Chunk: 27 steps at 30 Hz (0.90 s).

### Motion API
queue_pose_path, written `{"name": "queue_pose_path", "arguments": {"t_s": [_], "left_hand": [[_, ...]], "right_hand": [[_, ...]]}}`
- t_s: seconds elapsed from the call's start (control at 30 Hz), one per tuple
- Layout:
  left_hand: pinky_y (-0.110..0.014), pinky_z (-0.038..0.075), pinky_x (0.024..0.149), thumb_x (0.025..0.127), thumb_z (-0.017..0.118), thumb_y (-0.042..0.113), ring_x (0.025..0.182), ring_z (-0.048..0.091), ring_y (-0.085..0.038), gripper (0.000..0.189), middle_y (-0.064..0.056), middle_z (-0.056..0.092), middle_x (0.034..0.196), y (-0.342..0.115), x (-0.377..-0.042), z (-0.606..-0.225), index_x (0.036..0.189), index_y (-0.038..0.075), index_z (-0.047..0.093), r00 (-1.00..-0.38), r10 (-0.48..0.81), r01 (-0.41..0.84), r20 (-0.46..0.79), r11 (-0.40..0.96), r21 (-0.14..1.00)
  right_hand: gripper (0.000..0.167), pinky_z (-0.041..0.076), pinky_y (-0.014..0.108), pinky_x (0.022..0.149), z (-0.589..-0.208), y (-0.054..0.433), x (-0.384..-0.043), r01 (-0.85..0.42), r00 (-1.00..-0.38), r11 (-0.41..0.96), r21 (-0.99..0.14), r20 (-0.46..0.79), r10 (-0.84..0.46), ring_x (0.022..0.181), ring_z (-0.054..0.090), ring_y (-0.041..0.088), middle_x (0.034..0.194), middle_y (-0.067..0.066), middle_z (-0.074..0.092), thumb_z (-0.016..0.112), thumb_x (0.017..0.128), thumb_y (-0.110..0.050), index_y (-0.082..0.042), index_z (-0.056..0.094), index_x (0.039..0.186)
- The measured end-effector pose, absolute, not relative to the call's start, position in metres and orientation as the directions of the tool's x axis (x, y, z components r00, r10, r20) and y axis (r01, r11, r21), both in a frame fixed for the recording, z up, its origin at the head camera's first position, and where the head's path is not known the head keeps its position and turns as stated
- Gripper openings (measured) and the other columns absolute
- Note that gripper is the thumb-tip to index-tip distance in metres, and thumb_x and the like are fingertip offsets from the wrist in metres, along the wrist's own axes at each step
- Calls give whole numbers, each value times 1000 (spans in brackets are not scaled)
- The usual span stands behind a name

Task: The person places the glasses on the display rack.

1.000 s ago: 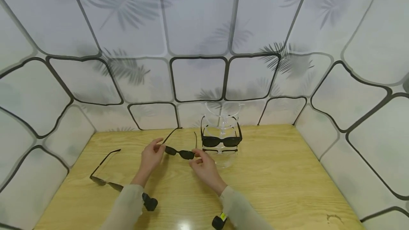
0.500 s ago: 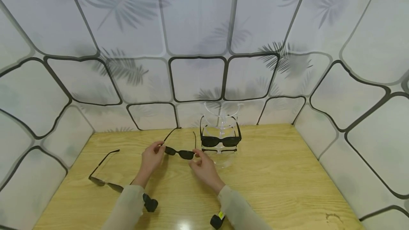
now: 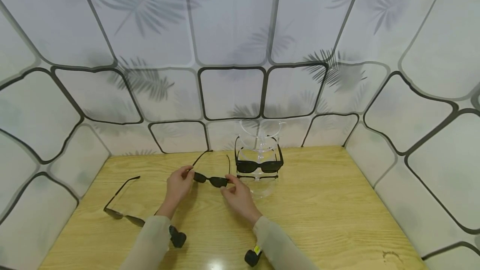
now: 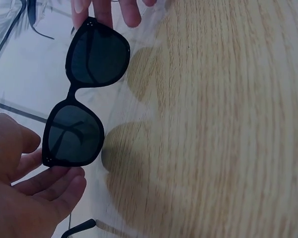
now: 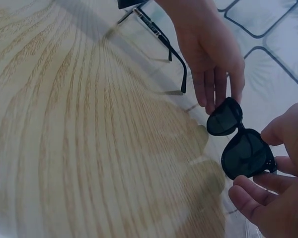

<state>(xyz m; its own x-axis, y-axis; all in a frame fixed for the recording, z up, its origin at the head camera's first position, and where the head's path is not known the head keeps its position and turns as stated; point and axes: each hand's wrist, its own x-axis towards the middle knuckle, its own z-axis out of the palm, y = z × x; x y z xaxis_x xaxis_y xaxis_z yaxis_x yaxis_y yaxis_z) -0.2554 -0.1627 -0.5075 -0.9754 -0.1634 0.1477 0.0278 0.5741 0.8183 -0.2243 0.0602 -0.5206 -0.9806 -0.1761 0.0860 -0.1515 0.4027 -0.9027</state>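
Observation:
Between my two hands is a pair of black sunglasses (image 3: 211,180) with dark lenses, its arms unfolded and pointing away from me. My left hand (image 3: 178,187) pinches the left end of the frame near the hinge, while my right hand (image 3: 239,197) pinches the right end. The left wrist view shows both lenses of the sunglasses (image 4: 73,134) upright above the wood, with their shadow beside them. In the right wrist view the thumb and fingers of my right hand (image 5: 283,183) close on the frame's outer corner.
A clear display stand (image 3: 264,191) holds black sunglasses (image 3: 259,166) and, just below, a thin dark pair (image 3: 258,177). More sunglasses (image 3: 123,215) lie unfolded on the wooden table (image 3: 330,203) at left, partly behind my left sleeve. Patterned panels (image 3: 232,95) surround the table's back and sides.
My right hand and wrist have shifted very slightly to the left. Both hands keep their pinch on the sunglasses, which stay in almost the same place.

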Motion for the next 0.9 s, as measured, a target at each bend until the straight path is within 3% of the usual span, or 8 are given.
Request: {"name": "queue_pose_path", "arguments": {"t_s": [0.2,0.47,0.63,0.73,0.9], "left_hand": [[-55,55,98,106,60,16,114,69,-40,34,-25,73,125,-163,-254,-507,133,-3,70,-971,-190,12,145,566,824],[-54,55,100,105,64,17,117,69,-38,34,-23,72,130,-163,-240,-498,133,-1,71,-964,-239,-16,120,498,867],[-49,56,99,104,67,18,117,69,-36,34,-21,72,131,-165,-225,-490,134,1,71,-966,-232,-7,116,470,883],[-37,58,92,103,69,21,111,71,-28,35,-19,75,127,-167,-218,-487,133,4,73,-965,-237,-12,114,474,880],[-19,53,82,100,74,21,96,65,-3,34,-17,76,119,-171,-206,-480,131,8,75,-964,-245,-17,100,437,900]], "right_hand": [[48,59,46,86,-519,59,-221,-152,-983,382,-912,100,-152,102,72,26,125,18,73,64,104,-25,-4,60,147],[37,58,29,80,-515,56,-220,-215,-976,336,-917,187,-114,95,71,18,122,14,72,66,104,-21,-2,66,135],[33,57,27,83,-512,56,-218,-222,-975,296,-929,207,-82,96,69,17,115,12,73,65,105,-21,-4,67,133],[30,56,26,83,-509,57,-216,-213,-977,269,-939,204,-64,93,67,15,112,11,73,65,106,-20,-5,69,131],[26,54,21,76,-501,57,-214,-195,-981,230,-953,190,-40,86,67,13,106,13,76,65,105,-16,-6,71,128]]}}
